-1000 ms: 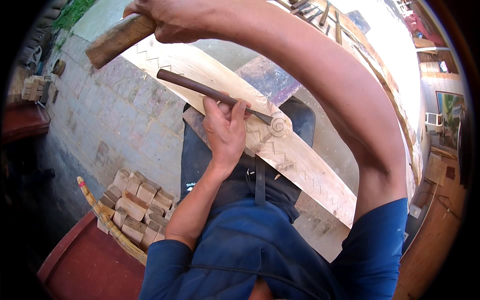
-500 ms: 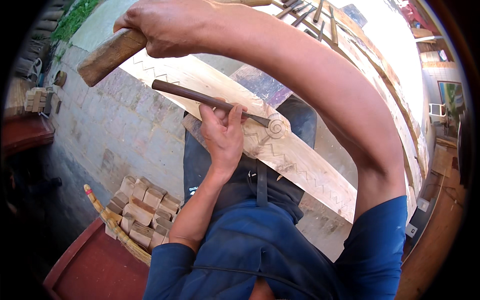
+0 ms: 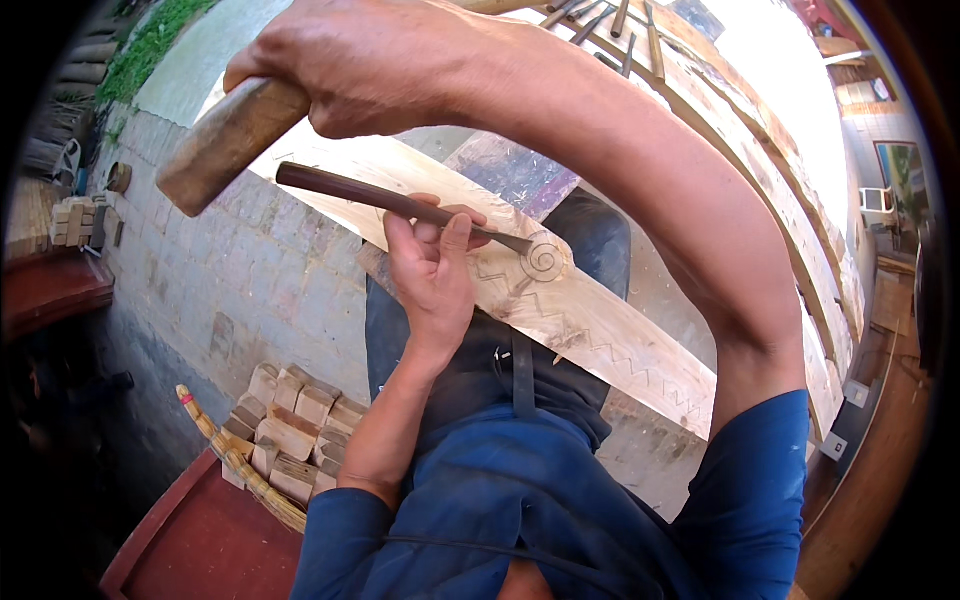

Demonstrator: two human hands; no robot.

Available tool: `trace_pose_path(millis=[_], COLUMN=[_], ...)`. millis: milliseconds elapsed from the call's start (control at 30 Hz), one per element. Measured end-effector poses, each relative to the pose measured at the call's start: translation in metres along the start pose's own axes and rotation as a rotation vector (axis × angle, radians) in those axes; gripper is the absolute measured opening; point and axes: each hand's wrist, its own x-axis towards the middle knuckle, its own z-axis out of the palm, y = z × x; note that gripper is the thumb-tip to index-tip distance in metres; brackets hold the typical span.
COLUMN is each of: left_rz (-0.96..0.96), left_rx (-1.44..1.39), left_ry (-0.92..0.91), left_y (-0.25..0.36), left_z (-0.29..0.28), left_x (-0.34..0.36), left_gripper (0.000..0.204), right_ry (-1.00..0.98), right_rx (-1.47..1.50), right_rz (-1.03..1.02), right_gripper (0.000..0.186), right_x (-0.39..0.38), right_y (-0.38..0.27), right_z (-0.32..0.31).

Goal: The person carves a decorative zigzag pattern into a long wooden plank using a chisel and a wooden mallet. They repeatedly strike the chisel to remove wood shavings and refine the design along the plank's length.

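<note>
My left hand [image 3: 435,280] is closed round a chisel [image 3: 335,188] with a long dark handle, its thumb and fingers pinching near the blade. The blade's tip rests at the upper left rim of a spiral [image 3: 544,261] marked on a pale wooden board [image 3: 640,352]. Zigzag lines run along the board, which lies slantwise over my lap. Reaching across from the right, my right hand [image 3: 345,75] grips a wooden mallet [image 3: 235,140]. The mallet is raised above the board's far left end, apart from the chisel handle. My right-hand fingers are mostly hidden behind the hand.
Several carving tools [image 3: 655,45] lie on planks [image 3: 740,130] at the far right. Cut wooden blocks [image 3: 290,430] are piled at lower left beside a curved, banded stick [image 3: 240,465] and a reddish-brown surface [image 3: 215,530]. A paint-stained board [image 3: 515,170] lies beyond the carved board.
The mallet's head has dropped slightly as my right hand moved a little down. The chisel and my left hand have shifted slightly left, with the tip still at the spiral's rim.
</note>
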Motion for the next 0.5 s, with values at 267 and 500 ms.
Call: trace_pose_path(millis=[267, 500], left_rz=[-0.117, -0.132], left_rx=[0.069, 0.113], left_ry=[-0.127, -0.165], left_y=[0.004, -0.004], left_z=[0.001, 0.005], left_x=[0.047, 0.051], left_gripper=[0.032, 0.033], right_ry=[0.073, -0.015], right_rx=[0.086, 0.082], right_rz=[0.091, 0.155], right_gripper=[0.019, 0.030], right_x=[-0.032, -0.045], right_y=[0.046, 0.057], right_z=[-0.001, 0.000])
